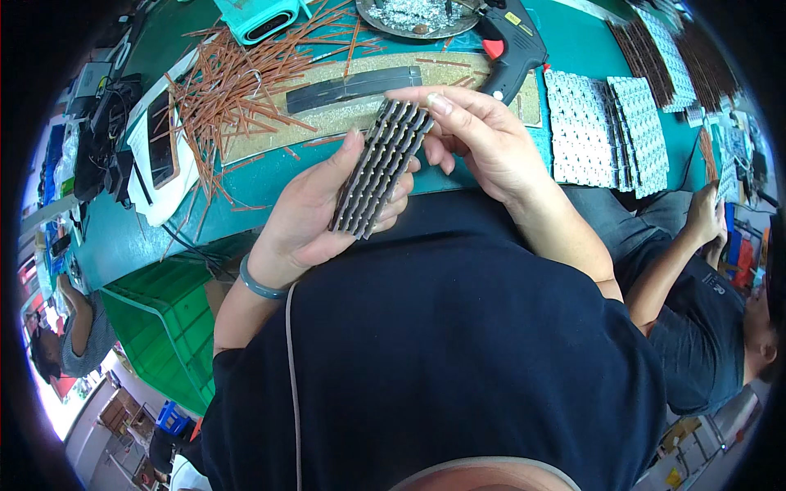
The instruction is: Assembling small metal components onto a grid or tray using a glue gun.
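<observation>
Green worktop (123,245); right hand (491,143), forefinger extended left, firmness of grip not discernible; left hand (315,192), palm upward, grip closed around ridged metal block (381,168), tilted over near edge, far end at right forefinger.

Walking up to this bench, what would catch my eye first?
Probably the messy heap of thin reddish-brown sticks, sprawled across the upper left of the green table. Next, the dark, ridged, metallic-looking block near the centre, held in the left hand's grip, with the right hand's grip at its upper end. Silvery, patterned slabs sit at the right.
</observation>
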The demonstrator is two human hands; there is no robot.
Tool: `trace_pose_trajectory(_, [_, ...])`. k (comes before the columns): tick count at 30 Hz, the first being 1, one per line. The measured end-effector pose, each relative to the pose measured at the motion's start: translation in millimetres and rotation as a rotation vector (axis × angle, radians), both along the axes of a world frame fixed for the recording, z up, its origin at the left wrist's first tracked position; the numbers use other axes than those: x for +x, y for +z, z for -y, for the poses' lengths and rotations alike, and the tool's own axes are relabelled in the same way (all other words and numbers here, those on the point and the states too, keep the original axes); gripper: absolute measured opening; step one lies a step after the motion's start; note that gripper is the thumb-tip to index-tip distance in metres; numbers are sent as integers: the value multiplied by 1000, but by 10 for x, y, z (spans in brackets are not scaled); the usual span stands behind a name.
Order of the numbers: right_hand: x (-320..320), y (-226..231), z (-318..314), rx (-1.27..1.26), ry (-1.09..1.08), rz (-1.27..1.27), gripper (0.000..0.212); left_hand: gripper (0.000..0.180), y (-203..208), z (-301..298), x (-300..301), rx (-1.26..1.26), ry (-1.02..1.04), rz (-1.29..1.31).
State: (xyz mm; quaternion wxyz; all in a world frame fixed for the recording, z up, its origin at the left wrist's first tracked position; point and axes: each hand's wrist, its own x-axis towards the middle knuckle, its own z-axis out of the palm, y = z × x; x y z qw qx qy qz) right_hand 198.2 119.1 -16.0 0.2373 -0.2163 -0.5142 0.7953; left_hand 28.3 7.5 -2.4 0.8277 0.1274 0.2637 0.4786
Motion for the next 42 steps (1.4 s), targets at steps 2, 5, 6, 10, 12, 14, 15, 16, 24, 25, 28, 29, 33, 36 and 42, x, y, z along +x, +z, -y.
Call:
trace_pose_trajectory(2, [-5,-39,2,-22,4,-4,34,55,0,0,5,-15,2,11])
trace_pose_trajectory(5, [-17,-77,-2,-47,7,-1,34,56,29,-7,22,-64,19,-17])
trace_pose_trajectory(6, [-21,-85,5,-44,10,3,37,56,34,0,28,-101,34,-55])
trace_pose_trajectory(10, [-31,-122,14,-82,3,7,40,57,-16,-4,13,-74,12,-22])
trace_pose_trajectory(12, [-38,-106,24,-121,-12,-17,37,58,-9,-9,12,-83,5,-23])
trace_pose_trajectory(14, [-47,-102,36,-162,-20,-43,35,58,-16,5,14,-84,12,-5])
trace_pose_trajectory(15, [-52,-120,35,-158,-25,-38,35,58,-35,6,11,-82,11,15])
trace_pose_trajectory(16, [-58,-138,30,-154,-30,-33,35,58,-44,1,11,-86,18,19])
trace_pose_trajectory(24, [-20,-203,0,-165,-1,-56,35,58,-34,-34,23,-90,11,23])
trace_pose_trajectory(25, [-27,-206,2,-171,-6,-48,35,58,-44,-31,18,-94,18,25])
trace_pose_trajectory(28, [-23,-221,-4,-184,-5,-32,34,59,-67,-32,4,-73,9,12])
trace_pose_trajectory(29, [-21,-227,-6,-188,-3,-27,34,59,-63,-37,10,-80,12,26])
trace_pose_trajectory(33, [-21,-247,-16,-196,1,-40,33,59,-129,-44,-12,-19,-24,74])
trace_pose_trajectory(36, [-31,-237,-12,-175,-4,-35,33,59,-142,-44,-17,-17,-26,78])
trace_pose_trajectory(42, [-11,-265,-43,-167,37,-47,35,60,-166,-42,-26,-7,-23,65])
